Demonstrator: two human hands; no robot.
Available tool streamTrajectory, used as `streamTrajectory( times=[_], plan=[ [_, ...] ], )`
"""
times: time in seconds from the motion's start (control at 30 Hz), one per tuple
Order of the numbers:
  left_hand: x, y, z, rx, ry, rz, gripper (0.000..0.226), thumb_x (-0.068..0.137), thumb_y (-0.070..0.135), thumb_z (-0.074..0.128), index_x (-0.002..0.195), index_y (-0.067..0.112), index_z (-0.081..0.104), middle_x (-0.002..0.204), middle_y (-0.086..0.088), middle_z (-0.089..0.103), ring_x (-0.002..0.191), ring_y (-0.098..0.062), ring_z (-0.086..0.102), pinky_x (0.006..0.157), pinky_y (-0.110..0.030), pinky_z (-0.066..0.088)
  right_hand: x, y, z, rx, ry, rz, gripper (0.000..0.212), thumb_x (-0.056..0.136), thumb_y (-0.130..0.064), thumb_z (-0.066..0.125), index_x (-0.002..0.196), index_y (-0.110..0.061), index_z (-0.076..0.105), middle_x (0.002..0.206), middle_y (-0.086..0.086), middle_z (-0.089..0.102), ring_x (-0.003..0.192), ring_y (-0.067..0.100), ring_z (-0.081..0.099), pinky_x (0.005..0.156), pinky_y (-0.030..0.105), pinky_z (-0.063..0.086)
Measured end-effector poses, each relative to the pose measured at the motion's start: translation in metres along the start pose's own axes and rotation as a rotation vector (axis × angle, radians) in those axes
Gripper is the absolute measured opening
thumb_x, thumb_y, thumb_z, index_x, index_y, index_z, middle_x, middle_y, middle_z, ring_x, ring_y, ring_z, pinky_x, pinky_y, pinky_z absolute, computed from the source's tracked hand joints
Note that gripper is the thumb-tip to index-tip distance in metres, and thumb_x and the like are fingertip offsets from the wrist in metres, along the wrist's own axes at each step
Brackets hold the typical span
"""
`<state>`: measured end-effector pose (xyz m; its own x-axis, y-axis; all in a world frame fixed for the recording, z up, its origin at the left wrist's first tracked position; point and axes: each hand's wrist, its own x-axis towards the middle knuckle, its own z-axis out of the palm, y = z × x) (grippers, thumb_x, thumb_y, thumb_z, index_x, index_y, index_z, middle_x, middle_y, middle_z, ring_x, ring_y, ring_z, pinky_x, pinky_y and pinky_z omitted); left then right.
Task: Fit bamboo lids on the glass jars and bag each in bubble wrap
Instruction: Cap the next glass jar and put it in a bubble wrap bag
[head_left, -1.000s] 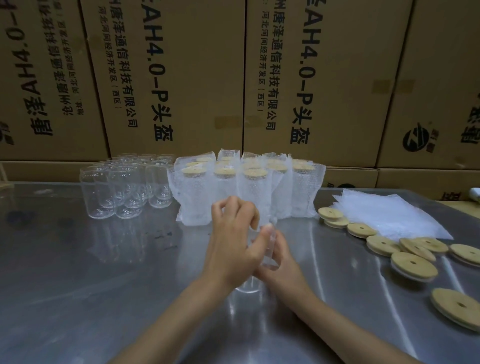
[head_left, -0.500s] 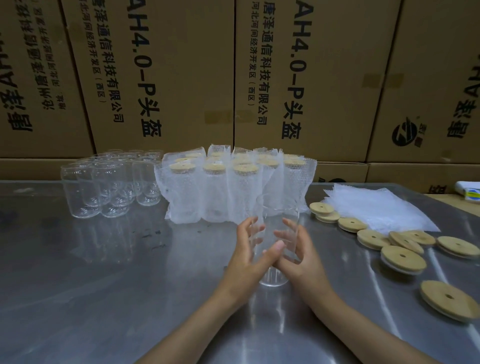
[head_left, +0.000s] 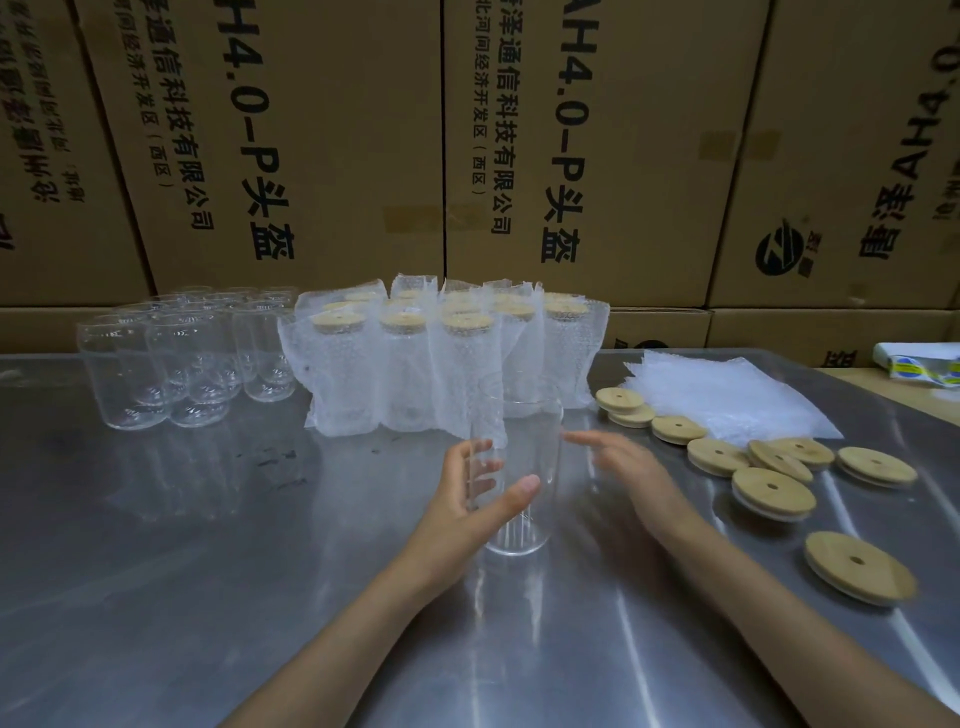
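Much here is hard to make out: the glass jar (head_left: 516, 467) at the middle of the metal table (head_left: 208, 597) is so clear that its wall shows mainly as a faint rim and a bright base ring, and the right hand (head_left: 623, 470) is smeared by motion blur, its fingertips indistinct. The jar stands upright on the table, long axis vertical, open mouth up, with no lid on it. The left hand (head_left: 467, 499) grips it from the left, fingers wrapped behind the glass and seen through it, thumb across the front. The right hand lies just to the jar's right with fingers stretched out and holding nothing; whether it touches the glass cannot be told. Behind the jar stands a cluster of wrapped jars (head_left: 436, 364) in bubble wrap with bamboo tops, the back rows mostly hidden by the front row. To their left is a group of bare jars (head_left: 182, 364), overlapping so they are hard to count. On the right lie loose bamboo lids (head_left: 774, 491), flat or leaning on each other, beside a stack of bubble bags (head_left: 727, 400). Cardboard boxes (head_left: 337, 130) fill the background, cut off at the top edge.
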<state>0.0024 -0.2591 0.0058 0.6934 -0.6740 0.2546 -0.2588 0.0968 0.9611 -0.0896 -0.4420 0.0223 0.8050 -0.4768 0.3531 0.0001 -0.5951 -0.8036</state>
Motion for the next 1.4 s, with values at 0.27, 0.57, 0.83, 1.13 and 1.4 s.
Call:
streamTrajectory(
  times=[0.27,0.57,0.83,1.13,1.4],
  plan=[
    [-0.001,0.000,0.001,0.019,0.007,-0.005,0.060,0.066,0.050,0.068,0.118,0.039,0.040,0.129,0.006,0.053,0.122,-0.013,0.053,0.097,-0.026,0.047,0.004,0.030,-0.027,-1.014,0.126,0.603,0.069,0.090,-0.059,0.043,0.142,-0.014,0.037,0.153,0.017,0.023,0.140,0.042,0.017,0.113,0.054,0.018],
    [-0.001,0.001,0.002,0.033,0.005,0.002,0.058,0.068,0.048,0.067,0.118,0.037,0.040,0.129,0.004,0.052,0.122,-0.014,0.053,0.101,-0.030,0.046,-0.004,0.011,-0.004,-0.989,0.027,0.250,0.051,0.096,-0.041,0.046,0.137,-0.013,0.037,0.155,0.017,0.019,0.133,0.034,0.029,0.105,0.038,0.030],
    [-0.003,0.001,0.001,0.060,0.002,0.004,0.059,0.068,0.051,0.065,0.119,0.039,0.039,0.129,0.006,0.052,0.121,-0.011,0.054,0.096,-0.024,0.047,-0.002,0.012,-0.001,-0.918,0.113,0.082,0.047,0.093,-0.031,0.052,0.138,-0.022,0.043,0.151,0.006,0.031,0.133,0.027,0.033,0.106,0.035,0.032],
    [-0.003,0.002,0.002,0.086,-0.002,0.010,0.066,0.068,0.053,0.064,0.126,0.036,0.036,0.129,0.007,0.052,0.120,-0.010,0.053,0.091,-0.020,0.047,0.003,0.015,-0.010,-0.492,0.259,0.022,0.038,0.099,-0.033,0.049,0.136,-0.024,0.054,0.136,0.002,0.054,0.122,0.021,0.048,0.097,0.034,0.039],
    [-0.003,0.001,0.006,0.103,-0.011,0.010,0.067,0.062,0.063,0.068,0.118,0.040,0.040,0.124,0.009,0.055,0.116,-0.009,0.056,0.098,-0.030,0.048,-0.003,-0.067,-0.001,0.263,0.425,-0.425,0.019,0.088,-0.034,0.067,0.105,-0.029,0.060,0.099,-0.014,0.066,0.097,0.005,0.065,0.083,0.030,0.055]
  ],
)
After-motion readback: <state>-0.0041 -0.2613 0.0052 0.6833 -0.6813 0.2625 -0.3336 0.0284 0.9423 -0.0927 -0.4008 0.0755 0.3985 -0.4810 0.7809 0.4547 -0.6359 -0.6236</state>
